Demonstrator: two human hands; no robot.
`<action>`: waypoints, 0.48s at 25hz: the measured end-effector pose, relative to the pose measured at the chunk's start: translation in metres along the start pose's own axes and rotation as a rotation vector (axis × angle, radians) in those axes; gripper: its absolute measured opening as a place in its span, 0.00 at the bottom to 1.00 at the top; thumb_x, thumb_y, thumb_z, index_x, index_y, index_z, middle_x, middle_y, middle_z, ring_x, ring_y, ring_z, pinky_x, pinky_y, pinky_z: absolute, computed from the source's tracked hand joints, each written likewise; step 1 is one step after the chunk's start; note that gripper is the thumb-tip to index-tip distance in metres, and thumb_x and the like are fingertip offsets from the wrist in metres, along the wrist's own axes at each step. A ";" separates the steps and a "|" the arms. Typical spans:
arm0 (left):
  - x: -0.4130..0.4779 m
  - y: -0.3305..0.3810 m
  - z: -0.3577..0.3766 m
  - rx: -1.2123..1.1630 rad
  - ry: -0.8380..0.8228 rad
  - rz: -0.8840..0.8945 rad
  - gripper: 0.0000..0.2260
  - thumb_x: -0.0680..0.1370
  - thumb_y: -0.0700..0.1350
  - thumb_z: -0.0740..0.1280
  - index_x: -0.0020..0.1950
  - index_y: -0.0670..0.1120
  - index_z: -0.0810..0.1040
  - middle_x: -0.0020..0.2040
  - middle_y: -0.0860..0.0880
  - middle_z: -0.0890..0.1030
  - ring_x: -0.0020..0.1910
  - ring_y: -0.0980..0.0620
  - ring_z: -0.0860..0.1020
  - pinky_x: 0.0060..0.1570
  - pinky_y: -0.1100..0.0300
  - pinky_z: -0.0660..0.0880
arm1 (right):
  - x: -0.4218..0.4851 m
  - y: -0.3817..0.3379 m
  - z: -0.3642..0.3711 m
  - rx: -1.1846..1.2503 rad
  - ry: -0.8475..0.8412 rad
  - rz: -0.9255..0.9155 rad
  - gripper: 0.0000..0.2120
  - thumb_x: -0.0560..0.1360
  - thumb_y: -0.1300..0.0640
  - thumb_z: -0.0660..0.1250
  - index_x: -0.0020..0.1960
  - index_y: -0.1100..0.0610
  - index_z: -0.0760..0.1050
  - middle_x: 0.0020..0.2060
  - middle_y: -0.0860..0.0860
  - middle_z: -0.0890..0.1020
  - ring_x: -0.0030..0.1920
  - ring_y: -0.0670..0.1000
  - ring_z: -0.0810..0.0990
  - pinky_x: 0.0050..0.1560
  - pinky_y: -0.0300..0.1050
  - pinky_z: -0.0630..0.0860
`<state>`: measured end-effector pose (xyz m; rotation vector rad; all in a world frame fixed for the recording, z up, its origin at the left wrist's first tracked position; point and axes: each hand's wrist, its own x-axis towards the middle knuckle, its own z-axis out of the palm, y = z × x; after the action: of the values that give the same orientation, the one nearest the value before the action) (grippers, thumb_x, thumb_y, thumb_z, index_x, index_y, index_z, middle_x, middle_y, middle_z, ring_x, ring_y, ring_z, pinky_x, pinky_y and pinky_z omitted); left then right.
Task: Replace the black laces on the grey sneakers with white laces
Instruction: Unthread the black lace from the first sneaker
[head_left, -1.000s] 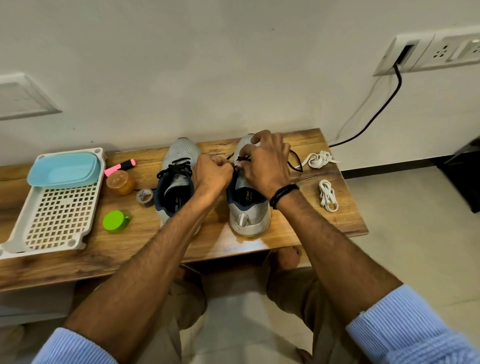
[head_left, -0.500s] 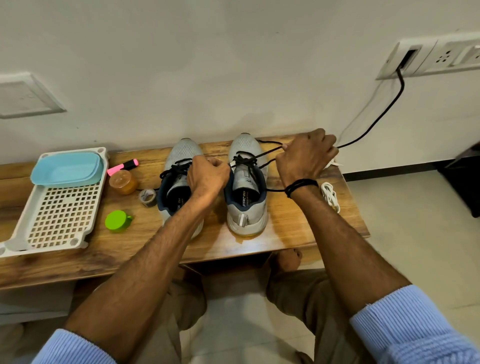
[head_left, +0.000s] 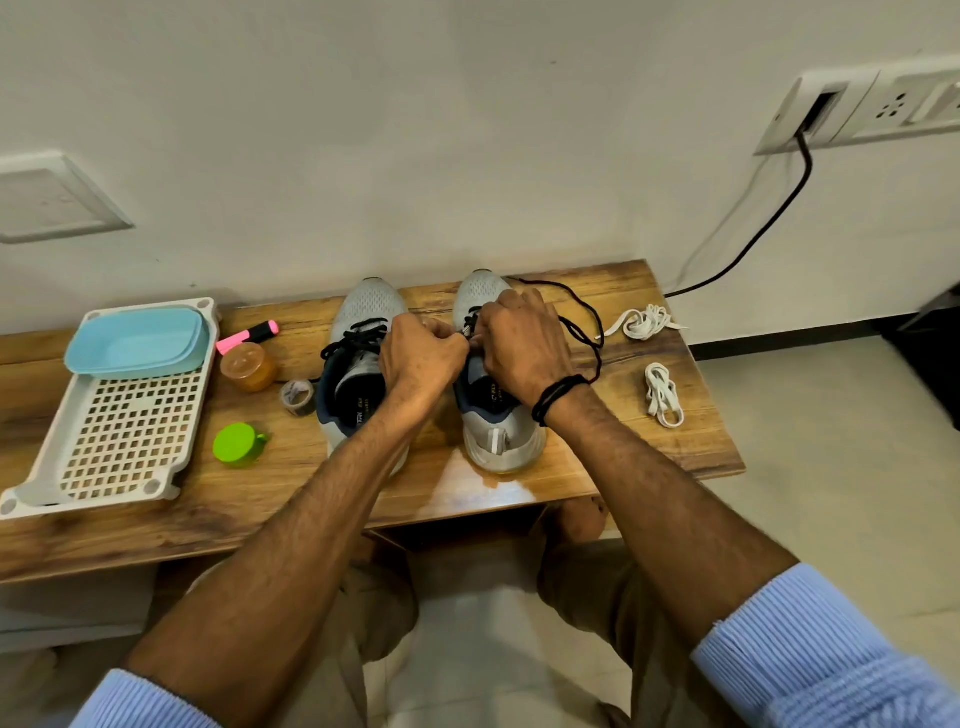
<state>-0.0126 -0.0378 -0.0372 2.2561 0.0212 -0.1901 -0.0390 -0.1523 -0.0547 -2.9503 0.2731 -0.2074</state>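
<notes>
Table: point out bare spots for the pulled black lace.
Bare wood on the table lies in front of the right sneaker, and in front of the green cap. Crowded: between the tray and left sneaker.

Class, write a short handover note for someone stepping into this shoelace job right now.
Left hand and right hand: both pinched at the right sneaker's eyelets, working its black lace.
Left sneaker: fully laced in black, untouched.
Two white lace bundles lie unused at the bench's right end.
Done: right lace partly pulled loose.
Left: finish unlacing both sneakers, thread white laces.
</notes>
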 end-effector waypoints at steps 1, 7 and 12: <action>0.000 0.000 0.000 0.006 0.000 0.003 0.07 0.71 0.39 0.69 0.36 0.51 0.83 0.38 0.47 0.86 0.39 0.51 0.84 0.44 0.51 0.83 | 0.000 -0.001 0.000 -0.013 -0.005 0.007 0.12 0.76 0.54 0.67 0.58 0.56 0.77 0.59 0.54 0.77 0.62 0.58 0.70 0.56 0.53 0.70; 0.001 0.003 0.000 -0.024 0.072 -0.015 0.05 0.70 0.39 0.69 0.38 0.44 0.85 0.34 0.46 0.84 0.35 0.51 0.82 0.41 0.52 0.82 | -0.005 -0.008 -0.002 -0.109 0.053 0.086 0.14 0.75 0.52 0.66 0.57 0.59 0.75 0.60 0.56 0.76 0.61 0.58 0.70 0.56 0.54 0.65; 0.006 -0.010 0.003 -0.041 0.026 -0.012 0.03 0.73 0.46 0.75 0.44 0.48 0.85 0.40 0.53 0.84 0.44 0.52 0.83 0.49 0.52 0.82 | -0.003 0.002 0.001 0.001 -0.038 0.000 0.12 0.76 0.53 0.66 0.58 0.55 0.74 0.59 0.54 0.75 0.62 0.58 0.68 0.57 0.53 0.64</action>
<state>-0.0079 -0.0337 -0.0479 2.2179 0.0517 -0.1656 -0.0418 -0.1538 -0.0567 -2.9496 0.2678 -0.1516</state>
